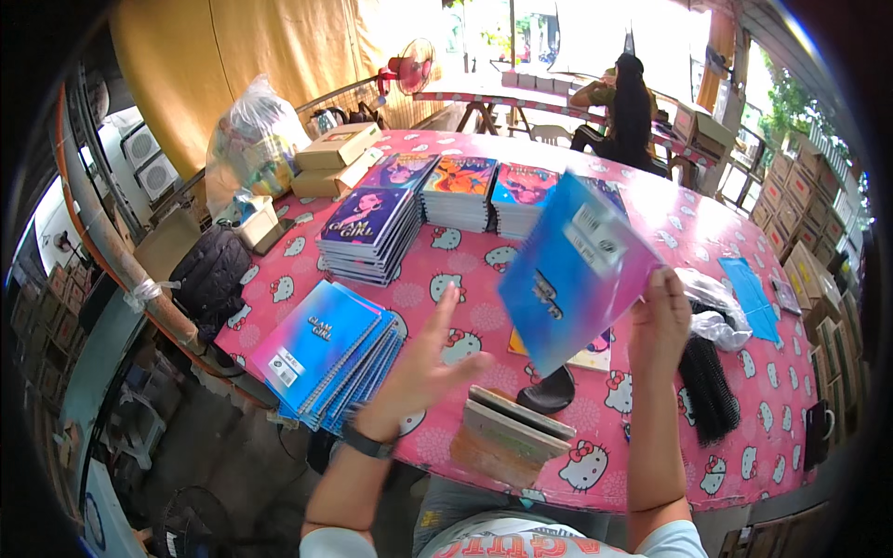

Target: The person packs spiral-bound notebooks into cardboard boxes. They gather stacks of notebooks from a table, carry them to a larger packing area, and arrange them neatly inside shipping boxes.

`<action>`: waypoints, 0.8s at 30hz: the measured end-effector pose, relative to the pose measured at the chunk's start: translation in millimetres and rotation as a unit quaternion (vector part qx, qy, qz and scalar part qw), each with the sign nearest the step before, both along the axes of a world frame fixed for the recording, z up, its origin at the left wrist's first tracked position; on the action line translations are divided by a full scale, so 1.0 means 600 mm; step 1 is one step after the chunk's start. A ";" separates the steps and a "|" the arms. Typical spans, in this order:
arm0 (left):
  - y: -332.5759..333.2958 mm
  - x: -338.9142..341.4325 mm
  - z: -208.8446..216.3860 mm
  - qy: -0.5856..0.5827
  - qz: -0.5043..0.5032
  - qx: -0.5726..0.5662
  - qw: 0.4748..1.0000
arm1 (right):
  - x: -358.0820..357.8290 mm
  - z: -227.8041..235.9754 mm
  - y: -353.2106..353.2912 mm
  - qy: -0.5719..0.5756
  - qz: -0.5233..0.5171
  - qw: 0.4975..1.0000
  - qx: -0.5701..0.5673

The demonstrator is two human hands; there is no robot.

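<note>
My right hand (662,312) grips a blue-and-pink notebook (569,270) by its lower right corner, holding it tilted above the table. My left hand (430,358) is in the air left of it, fingers apart and holding nothing. Near my left hand lies a skewed pile of blue spiral notebooks (321,339). Farther back stand stacks of purple notebooks (367,223), orange notebooks (459,181) and pink-and-blue notebooks (521,191). Below the held notebook are a black rounded object (547,391) and a worn wooden block (507,437). Another printed cover (593,355) is partly hidden behind the held notebook.
A pink patterned cloth (595,465) covers the table. Cardboard boxes (339,149) and a stuffed clear bag (256,139) stand at the back left. Black mesh (709,391), clear plastic (716,312) and a blue sheet (749,296) lie right. A person (628,116) sits at a farther table.
</note>
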State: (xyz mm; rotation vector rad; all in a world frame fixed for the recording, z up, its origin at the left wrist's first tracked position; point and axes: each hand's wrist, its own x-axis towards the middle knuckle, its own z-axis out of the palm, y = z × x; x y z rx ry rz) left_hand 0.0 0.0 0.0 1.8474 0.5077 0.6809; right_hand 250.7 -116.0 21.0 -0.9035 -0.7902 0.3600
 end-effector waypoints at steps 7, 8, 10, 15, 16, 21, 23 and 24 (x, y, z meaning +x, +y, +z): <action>-0.068 0.073 -0.011 -0.442 0.045 -0.306 0.842 | -0.107 -0.020 -0.110 0.078 0.048 0.993 0.077; -0.063 0.064 -0.011 -0.429 0.053 -0.290 0.854 | -0.107 -0.040 -0.124 0.064 0.057 0.995 0.055; -0.052 0.036 -0.010 -0.382 0.055 -0.220 0.896 | -0.093 -0.081 -0.161 -0.027 0.051 0.996 -0.063; -0.054 0.008 -0.006 -0.242 -0.070 -0.060 0.966 | -0.086 -0.159 -0.202 -0.212 0.039 0.952 -0.217; -0.067 0.014 -0.006 -0.216 -0.031 -0.068 0.974 | -0.089 -0.169 -0.205 -0.205 0.031 0.951 -0.229; -0.069 0.034 -0.050 -0.118 0.010 -0.022 0.993 | -0.073 -0.207 -0.215 -0.249 0.052 0.899 -0.356; -0.040 -0.015 -0.109 -0.087 0.056 -0.045 0.994 | -0.049 -0.197 -0.202 -0.378 0.028 0.856 -0.351; -0.031 -0.030 -0.138 -0.119 0.059 -0.077 0.988 | -0.031 -0.194 -0.203 -0.356 -0.004 0.867 -0.348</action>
